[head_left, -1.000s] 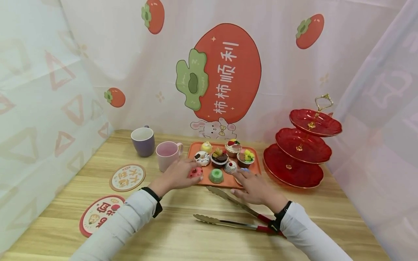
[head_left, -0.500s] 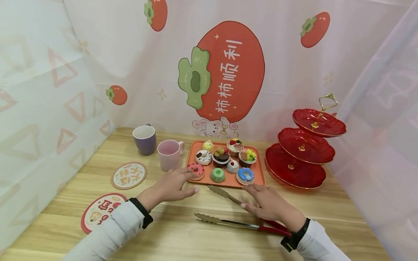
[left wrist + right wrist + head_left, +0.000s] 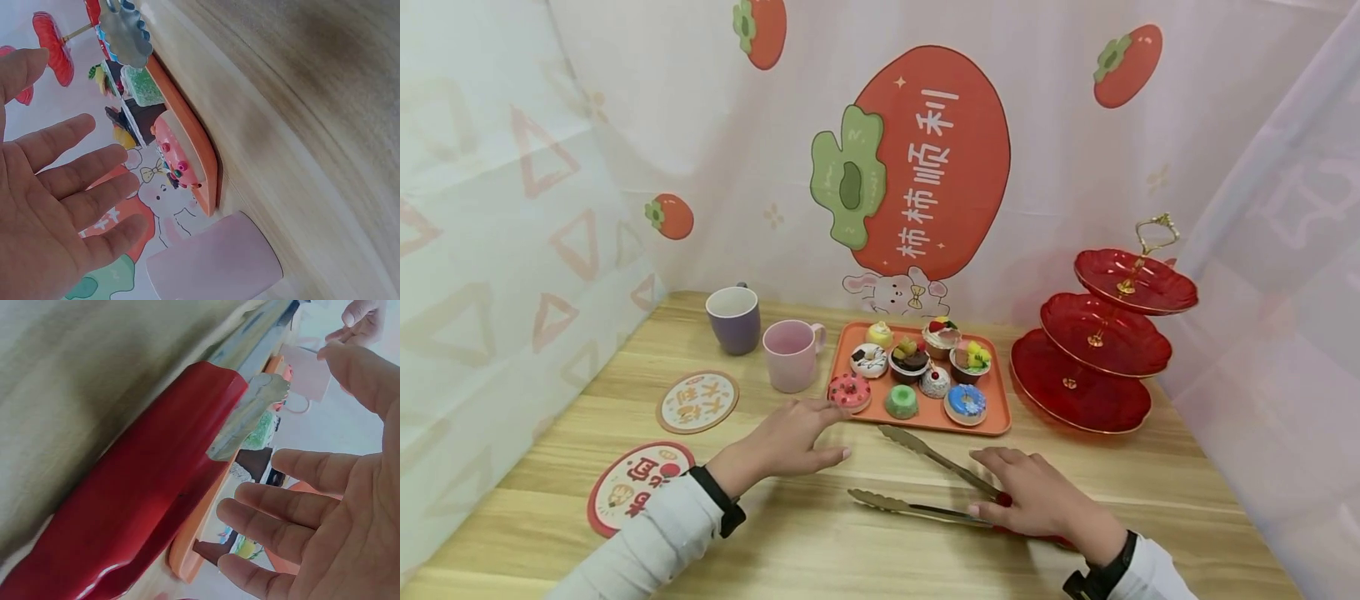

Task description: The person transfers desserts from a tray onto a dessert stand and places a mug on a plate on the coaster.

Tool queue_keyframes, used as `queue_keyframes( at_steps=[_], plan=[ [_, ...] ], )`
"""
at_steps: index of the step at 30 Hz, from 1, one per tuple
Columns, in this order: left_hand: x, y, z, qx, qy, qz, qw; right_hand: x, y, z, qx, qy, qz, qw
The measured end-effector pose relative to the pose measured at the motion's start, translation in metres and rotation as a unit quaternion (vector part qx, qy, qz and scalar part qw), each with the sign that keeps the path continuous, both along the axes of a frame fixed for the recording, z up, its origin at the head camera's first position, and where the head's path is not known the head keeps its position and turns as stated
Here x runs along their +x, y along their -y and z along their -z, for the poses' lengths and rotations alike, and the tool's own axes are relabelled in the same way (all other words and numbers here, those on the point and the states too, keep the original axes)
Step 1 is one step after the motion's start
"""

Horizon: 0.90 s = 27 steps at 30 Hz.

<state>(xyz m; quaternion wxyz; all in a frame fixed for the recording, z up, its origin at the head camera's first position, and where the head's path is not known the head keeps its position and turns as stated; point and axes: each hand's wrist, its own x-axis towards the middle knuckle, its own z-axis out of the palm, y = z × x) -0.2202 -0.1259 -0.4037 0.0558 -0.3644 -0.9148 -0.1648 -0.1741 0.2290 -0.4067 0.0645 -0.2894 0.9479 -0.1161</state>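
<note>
In the lower centre of the head view, the left hand [image 3: 792, 439] is held palm down over the table [image 3: 820, 550], near the lower left corner of an orange tray [image 3: 932, 412]. Its fingers are loosely extended and nothing is grasped.

At lower right, the right hand [image 3: 1037, 493] is held above a pair of tongs [image 3: 912, 442], by which part of the red handles is hidden from the head camera. Its fingers are spread and relaxed, and in the right wrist view they are seen apart from the handles; nothing is gripped. The tongs are laid in the lower centre, with their scalloped tips spread apart and pointed leftward.

The tray is placed at mid-frame. Along its near side are set a pink doughnut [image 3: 850, 392], a green cake [image 3: 902, 402] and a blue doughnut [image 3: 966, 403]; other small cakes are arranged behind them. To its left are stood a pink mug [image 3: 790, 358] and a purple mug [image 3: 734, 323]; to its right, a red three-tiered stand [image 3: 1123, 348]. At lower left, two round coasters [image 3: 697, 402] are laid, the nearer one partly covered by a sleeve [image 3: 651, 533].
</note>
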Motion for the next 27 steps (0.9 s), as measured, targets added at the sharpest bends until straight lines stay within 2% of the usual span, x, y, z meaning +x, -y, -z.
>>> queue_keyframes(
  at_steps=[4, 15, 27],
  plan=[
    [0.002, 0.000, 0.000, 0.003, 0.003, 0.002, 1.0000, 0.003, -0.003, 0.000, 0.002, 0.007, 0.000, 1.0000],
    [0.003, 0.001, 0.004, 0.000, -0.015, 0.009, 0.9998, 0.007, -0.011, 0.003, 0.008, 0.019, -0.012, 0.9997],
    [0.006, 0.007, 0.011, -0.014, 0.006, -0.004, 0.9999, 0.007, -0.014, 0.011, 0.018, 0.037, 0.004, 0.9992]
  ],
)
